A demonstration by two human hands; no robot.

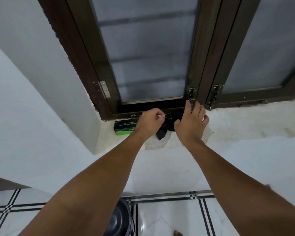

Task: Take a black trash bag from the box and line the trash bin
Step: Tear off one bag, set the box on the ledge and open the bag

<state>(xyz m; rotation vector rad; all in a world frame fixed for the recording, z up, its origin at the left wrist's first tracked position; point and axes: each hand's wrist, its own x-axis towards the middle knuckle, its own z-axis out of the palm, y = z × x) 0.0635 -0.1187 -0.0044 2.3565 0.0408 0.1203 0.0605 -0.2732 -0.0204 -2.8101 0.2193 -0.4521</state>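
Note:
A green and black box (123,128) lies on the white window sill (237,123), against the window frame. Just right of it sits crumpled black trash bag material (167,124), one corner hanging toward the sill's front edge. My left hand (149,122) is over the box's right end, its fingers curled and pinching the bag's edge. My right hand (191,121) covers the bag's right side with fingers curled down onto it. The dark round trash bin (120,220) stands on the floor below, partly hidden by my left forearm.
A brown-framed window with frosted panes (148,53) rises right behind the sill, with metal latches (192,94) near my right hand. White walls flank the recess. The floor (169,218) is white tile with black lines; toes show at the bottom edge.

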